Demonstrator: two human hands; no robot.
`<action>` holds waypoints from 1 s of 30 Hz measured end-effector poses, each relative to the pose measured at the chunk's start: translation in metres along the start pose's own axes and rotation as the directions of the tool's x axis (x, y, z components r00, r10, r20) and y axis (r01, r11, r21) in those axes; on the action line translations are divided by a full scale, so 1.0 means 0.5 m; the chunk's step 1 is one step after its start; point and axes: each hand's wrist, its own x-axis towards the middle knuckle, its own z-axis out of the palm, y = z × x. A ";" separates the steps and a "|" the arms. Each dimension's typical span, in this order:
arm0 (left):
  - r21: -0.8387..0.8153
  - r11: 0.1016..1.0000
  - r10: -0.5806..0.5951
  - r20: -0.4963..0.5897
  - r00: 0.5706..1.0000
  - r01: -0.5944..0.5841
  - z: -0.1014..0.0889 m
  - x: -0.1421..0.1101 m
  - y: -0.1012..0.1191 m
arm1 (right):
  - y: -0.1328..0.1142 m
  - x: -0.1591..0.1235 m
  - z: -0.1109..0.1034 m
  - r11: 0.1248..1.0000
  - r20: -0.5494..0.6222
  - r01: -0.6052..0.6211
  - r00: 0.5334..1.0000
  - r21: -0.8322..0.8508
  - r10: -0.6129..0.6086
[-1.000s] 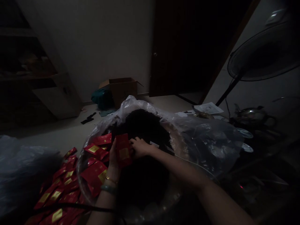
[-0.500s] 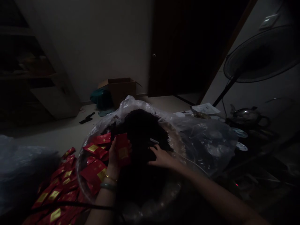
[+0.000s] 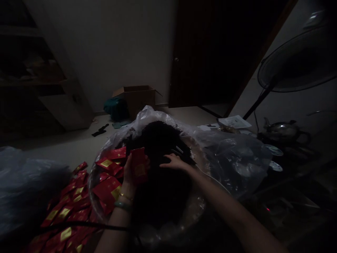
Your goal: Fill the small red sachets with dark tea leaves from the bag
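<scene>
My left hand is closed around an upright red packet with a gold label low on its face. Just right of it, my right hand reaches over a heap of black, loose material, its fingers stretched and apart with nothing visible in them. A thin pale strip, too dim to name, lies on the heap beyond that hand. The heap fills a round container lined with clear plastic. More red packets rest inside the container's left side.
A pile of red packets lies left of the container, near a plastic bag. A cardboard box stands by the wall. A fan and a metal teapot are at the right. A dark cord crosses the front.
My right hand has moved slightly left and up, away from the pale strip, which shows farther right. The left hand still holds the red packet. The view has shifted slightly.
</scene>
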 end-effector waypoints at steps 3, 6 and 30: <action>-0.023 1.000 0.009 0.089 0.996 -0.007 0.001 -0.003 -0.002 | -0.049 -0.006 0.004 0.979 0.019 0.184 0.982 0.090 -0.186; -0.043 0.999 0.031 0.136 0.990 -0.026 -0.003 -0.004 -0.004 | -0.062 -0.008 -0.015 0.946 -0.017 0.279 0.960 0.164 -0.280; -0.002 1.000 -0.018 0.339 0.941 0.020 -0.049 0.017 -0.025 | -0.112 0.010 0.046 0.948 0.170 0.285 0.951 -0.143 -0.260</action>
